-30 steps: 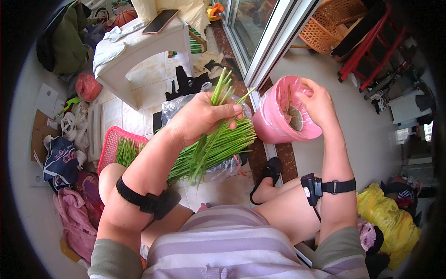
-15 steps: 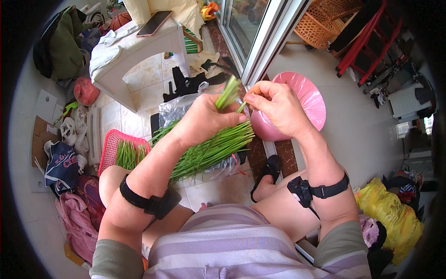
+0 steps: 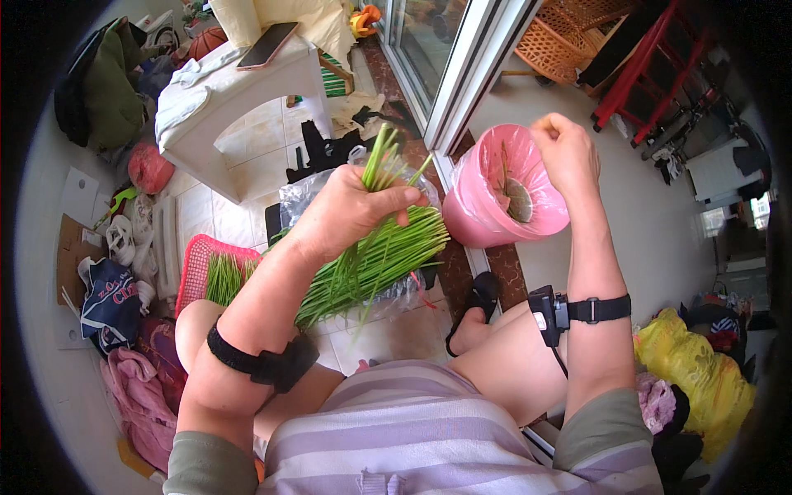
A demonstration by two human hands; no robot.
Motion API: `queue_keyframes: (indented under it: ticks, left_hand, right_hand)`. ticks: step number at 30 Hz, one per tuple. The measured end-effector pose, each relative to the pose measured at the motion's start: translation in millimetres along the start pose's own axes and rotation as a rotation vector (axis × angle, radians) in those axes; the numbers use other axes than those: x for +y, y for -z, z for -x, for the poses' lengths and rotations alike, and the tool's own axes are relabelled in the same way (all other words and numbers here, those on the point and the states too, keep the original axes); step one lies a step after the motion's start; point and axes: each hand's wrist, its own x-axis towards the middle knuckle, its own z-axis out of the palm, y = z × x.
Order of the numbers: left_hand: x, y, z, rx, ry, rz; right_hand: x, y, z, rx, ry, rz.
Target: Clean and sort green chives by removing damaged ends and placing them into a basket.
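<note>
The floor is pale tile (a brown stone sill borders it on the right). It supports a white stool and, near the stool's foot, a black scrap. The stool top carries a phone, lying flat, and white cloths. A transparent plastic sheet carries piled green stalks. A pink bin stands at the sill, right of the stalks.

Slim green stalks bunched in the left hand point toward twelve — lined pink bin at their three o'clock.
</note>
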Motion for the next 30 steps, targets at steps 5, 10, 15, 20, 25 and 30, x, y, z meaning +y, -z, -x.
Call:
queue_keyframes:
  ticks: [5,10,15,20,25,30]
  left_hand:
    - [-0.5,-1.5,-5.0,-0.077,0.138,0.245]
    - [-3.2,-6.7,-5.1,-0.124,0.167,0.299]
    - [-2.6,-5.1,-7.1,-0.204,0.191,0.368]
    - [-4.6,-1.1,-5.0,-0.259,0.191,0.390]
    - [-6.1,4.9,-1.4,-0.225,0.171,0.478]
    - [-1.0,1.3,-1.9,-0.185,0.154,0.392]
  right_hand:
    - [-17.5,-22.7,20.6,-0.407,0.076,-0.884]
    - [-59.3,-26.6,49.9,-0.701,0.133,-1.026]
    - [-53.9,-31.4,47.8,-0.618,0.214,-0.893]
    - [-48.6,-24.5,37.9,-0.176,0.134,-0.494]
    - [-12.6,-10.0,8.7,-0.041,0.084,0.035]
    - [-2.2,-14.3,14.8,-0.162,0.070,-0.308]
